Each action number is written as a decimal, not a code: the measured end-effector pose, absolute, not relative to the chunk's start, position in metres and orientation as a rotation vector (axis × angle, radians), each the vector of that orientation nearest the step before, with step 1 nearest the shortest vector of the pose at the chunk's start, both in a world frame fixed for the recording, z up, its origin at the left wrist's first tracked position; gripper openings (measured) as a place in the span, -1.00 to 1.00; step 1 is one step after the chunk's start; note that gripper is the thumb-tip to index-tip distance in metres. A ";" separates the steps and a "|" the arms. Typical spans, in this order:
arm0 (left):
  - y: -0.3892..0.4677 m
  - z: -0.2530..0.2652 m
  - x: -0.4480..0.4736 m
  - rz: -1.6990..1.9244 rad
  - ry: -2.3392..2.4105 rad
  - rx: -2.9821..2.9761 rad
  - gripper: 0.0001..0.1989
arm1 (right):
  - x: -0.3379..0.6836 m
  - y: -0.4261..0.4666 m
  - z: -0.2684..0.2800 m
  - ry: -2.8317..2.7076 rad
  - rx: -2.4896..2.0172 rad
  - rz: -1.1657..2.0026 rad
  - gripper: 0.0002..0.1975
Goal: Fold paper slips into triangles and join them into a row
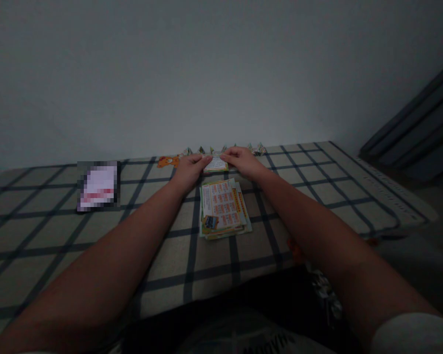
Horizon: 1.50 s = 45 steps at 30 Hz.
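Between my two hands is a printed paper sheet [216, 163] with rows of small text and a yellow-green lower edge. My left hand [192, 169] pinches its left side, and my right hand [243, 161] pinches its right side. Just nearer to me lies a loose stack of printed sheets [221, 206], its top one covered in orange-and-white blocks of text. Behind my hands, along the wall, stands a row of several small folded paper pieces [259, 149], some of them partly hidden by my fingers.
A checked tablecloth [162, 265] with a bear print [169, 162] covers the table, whose back edge meets a plain wall [221, 73]. On the left lies a pixelated pink-white flat object [99, 184]. Dark curtain-like folds [421, 113] hang at the right.
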<state>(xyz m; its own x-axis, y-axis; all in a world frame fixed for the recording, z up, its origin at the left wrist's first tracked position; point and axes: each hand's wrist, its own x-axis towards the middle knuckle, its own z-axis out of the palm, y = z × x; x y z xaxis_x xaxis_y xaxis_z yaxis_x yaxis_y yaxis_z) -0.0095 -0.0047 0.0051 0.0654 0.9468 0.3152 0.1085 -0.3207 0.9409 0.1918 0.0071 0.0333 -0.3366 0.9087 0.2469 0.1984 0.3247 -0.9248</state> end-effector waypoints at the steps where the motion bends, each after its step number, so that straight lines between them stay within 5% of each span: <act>1: -0.003 0.004 -0.010 1.352 1.067 1.527 -0.59 | 0.192 0.008 0.033 -1.760 -0.988 1.059 -0.82; 16: -0.011 0.010 -0.008 1.335 1.131 1.674 -0.48 | 0.191 0.012 0.026 -1.731 -0.951 1.130 -0.88; 45: -0.010 0.008 -0.004 1.324 1.216 1.934 -0.73 | 0.189 0.010 0.025 -1.932 -0.960 0.933 -0.83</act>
<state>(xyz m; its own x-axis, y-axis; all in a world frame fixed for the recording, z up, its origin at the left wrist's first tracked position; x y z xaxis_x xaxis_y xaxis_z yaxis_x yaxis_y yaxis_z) -0.0043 -0.0105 0.0084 0.1300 0.8742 0.4678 0.3926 -0.4786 0.7854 0.1888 0.0104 0.0250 -0.4189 0.8540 0.3086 0.2889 0.4476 -0.8463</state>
